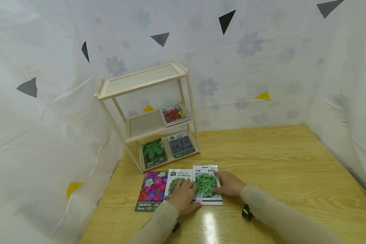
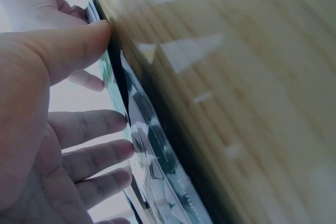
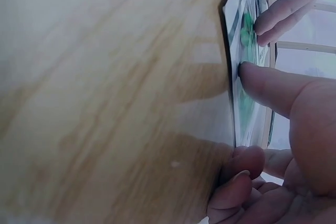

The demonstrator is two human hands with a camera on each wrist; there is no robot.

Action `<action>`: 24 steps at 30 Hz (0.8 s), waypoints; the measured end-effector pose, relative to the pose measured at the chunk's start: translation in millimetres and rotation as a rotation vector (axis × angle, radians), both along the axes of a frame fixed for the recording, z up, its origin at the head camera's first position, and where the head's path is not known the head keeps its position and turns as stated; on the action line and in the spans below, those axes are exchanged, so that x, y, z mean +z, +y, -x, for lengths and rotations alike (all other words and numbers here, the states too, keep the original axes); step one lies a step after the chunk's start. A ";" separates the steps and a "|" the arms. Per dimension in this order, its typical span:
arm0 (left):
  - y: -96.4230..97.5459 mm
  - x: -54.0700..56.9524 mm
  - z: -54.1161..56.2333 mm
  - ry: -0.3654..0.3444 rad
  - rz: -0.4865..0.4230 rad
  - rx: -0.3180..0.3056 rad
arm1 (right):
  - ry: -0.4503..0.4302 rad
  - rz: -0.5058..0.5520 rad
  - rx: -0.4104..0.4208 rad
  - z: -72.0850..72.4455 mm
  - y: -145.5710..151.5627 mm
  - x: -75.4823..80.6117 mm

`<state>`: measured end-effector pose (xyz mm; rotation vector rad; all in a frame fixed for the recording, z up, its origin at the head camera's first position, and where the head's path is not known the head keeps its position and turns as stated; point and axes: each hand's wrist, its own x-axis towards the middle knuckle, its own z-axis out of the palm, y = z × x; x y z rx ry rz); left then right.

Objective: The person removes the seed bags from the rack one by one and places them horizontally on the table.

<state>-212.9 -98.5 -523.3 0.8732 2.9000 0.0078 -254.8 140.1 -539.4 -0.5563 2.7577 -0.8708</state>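
Note:
Three seed packets lie side by side on the wooden table: one with pink and purple flowers (image 1: 153, 185), a white sunflower packet (image 1: 178, 173), and a white packet with green leaves (image 1: 205, 183). My left hand (image 1: 184, 198) rests on the sunflower packet, fingers extended, its thumb by the lower left corner of the green-leaf packet. At that packet's right edge, my right hand (image 1: 230, 183) holds on with the thumb (image 3: 262, 82) on the face and curled fingers (image 3: 244, 166) at the upper corner. The left hand partly covers the sunflower picture.
Behind the packets stands a wooden shelf rack (image 1: 144, 83). Its middle shelf bears a packet with red and yellow flowers (image 1: 174, 115). On the bottom shelf lie a green-leaf packet in a dark cover (image 1: 154, 150) and a purple-flower packet (image 1: 181, 145). A patterned sheet (image 1: 250, 67) hangs behind the table.

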 end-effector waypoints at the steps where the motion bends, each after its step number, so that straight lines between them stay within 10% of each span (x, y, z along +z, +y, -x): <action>1: -0.2 0.3 -0.2 0.000 0.000 0.000 | 0.000 -0.001 -0.001 0.1 0.0 -0.1; 24: -1.5 -0.7 1.1 -0.017 -0.002 -0.002 | -0.007 -0.009 -0.013 -0.9 -1.9 -1.0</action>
